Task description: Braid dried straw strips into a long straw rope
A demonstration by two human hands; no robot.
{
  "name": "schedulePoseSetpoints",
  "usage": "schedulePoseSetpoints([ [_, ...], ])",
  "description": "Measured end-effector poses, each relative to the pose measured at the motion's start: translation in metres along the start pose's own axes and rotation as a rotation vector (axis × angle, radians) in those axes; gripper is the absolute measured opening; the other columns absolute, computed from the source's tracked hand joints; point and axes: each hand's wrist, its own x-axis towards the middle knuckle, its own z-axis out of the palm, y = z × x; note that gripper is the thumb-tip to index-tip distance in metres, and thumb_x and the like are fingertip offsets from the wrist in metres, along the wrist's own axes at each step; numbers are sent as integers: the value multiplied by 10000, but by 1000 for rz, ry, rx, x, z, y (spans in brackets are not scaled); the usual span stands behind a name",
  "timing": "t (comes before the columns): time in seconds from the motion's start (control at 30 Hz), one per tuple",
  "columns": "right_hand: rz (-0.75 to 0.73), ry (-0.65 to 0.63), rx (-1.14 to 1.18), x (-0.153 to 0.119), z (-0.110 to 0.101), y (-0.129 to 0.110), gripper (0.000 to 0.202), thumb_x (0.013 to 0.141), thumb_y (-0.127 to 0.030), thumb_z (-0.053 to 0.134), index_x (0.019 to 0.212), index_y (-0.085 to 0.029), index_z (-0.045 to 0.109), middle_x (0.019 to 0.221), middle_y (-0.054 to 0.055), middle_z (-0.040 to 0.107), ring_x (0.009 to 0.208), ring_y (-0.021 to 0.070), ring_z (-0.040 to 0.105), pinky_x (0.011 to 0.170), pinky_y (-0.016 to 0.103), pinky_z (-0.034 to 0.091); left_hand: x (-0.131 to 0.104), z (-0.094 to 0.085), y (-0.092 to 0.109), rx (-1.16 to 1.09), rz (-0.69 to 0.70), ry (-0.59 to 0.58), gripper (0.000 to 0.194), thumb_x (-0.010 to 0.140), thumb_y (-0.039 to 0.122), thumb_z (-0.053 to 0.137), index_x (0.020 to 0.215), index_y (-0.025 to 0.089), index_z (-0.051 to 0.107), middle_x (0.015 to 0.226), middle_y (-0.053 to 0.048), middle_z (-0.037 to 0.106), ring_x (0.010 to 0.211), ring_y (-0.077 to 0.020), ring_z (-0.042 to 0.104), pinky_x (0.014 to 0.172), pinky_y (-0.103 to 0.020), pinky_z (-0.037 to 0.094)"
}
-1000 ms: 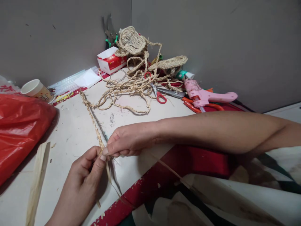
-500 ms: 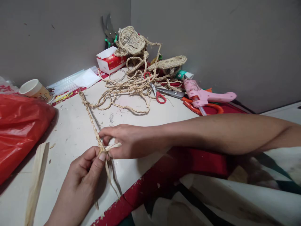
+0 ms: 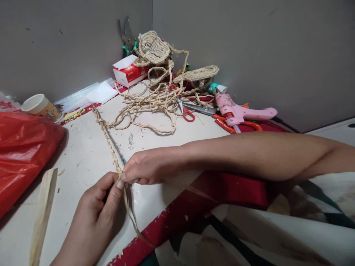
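A braided straw cord (image 3: pixel 110 145) runs from the coil pile down to my hands at the middle of the white table. My left hand (image 3: pixel 97 203) pinches the lower end of the braid between thumb and forefinger. Close against it, my right hand (image 3: pixel 144 166) is closed at the same spot, its fingertips on the braid's working end; a pale strand trails out behind it to the right. Another loose straw strand (image 3: pixel 130 214) hangs below the pinch toward the table's front edge. What lies inside the right fingers is mostly hidden.
Braided rope (image 3: pixel 149 99) lies heaped at the back, beside small red-handled scissors (image 3: pixel 188 113), larger shears (image 3: pixel 203 109) and a pink glue gun (image 3: pixel 238 111). A red plastic bag (image 3: pixel 24 151), paper cup (image 3: pixel 37 105) and flat straw strip (image 3: pixel 43 214) are at left. A tissue box (image 3: pixel 130 74) stands behind.
My right hand has curled its fingers and moved in against the left fingertips, covering the pale strand it held. The strand's tail now trails rightward. My left hand stays in place.
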Motion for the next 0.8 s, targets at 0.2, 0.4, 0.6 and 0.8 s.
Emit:
schedulePoseSetpoints([
  [0.2,15,94,152,1,10,5,168,756,-221,455,605,-170,402,467,-76,255,416,51,197,399,209,162,-10,0,9,155,-30,67,278,870,457,512,749,222,598,621,-12,582,586,-173,520,560,-247,387],
  [0.4,-1,234,125,-4,19,1,182,767,-203,480,615,-129,547,514,-43,431,475,46,327,453,193,267,-22,4,4,560,124,135,198,843,390,544,725,238,592,535,-5,579,413,-146,457,463,-264,279],
  [0.6,-38,236,211,-6,26,9,263,765,-249,501,572,-170,340,470,-80,274,432,41,222,392,201,166,-25,21,-2,783,361,379,130,737,230,644,632,228,567,443,12,450,372,-134,350,460,-288,137],
  [0.8,-24,294,204,-2,27,14,190,749,-266,555,613,-143,504,515,-60,378,467,40,297,402,188,223,-30,26,-5,961,476,227,117,797,187,549,690,228,572,516,-3,522,422,-165,451,459,-305,209],
])
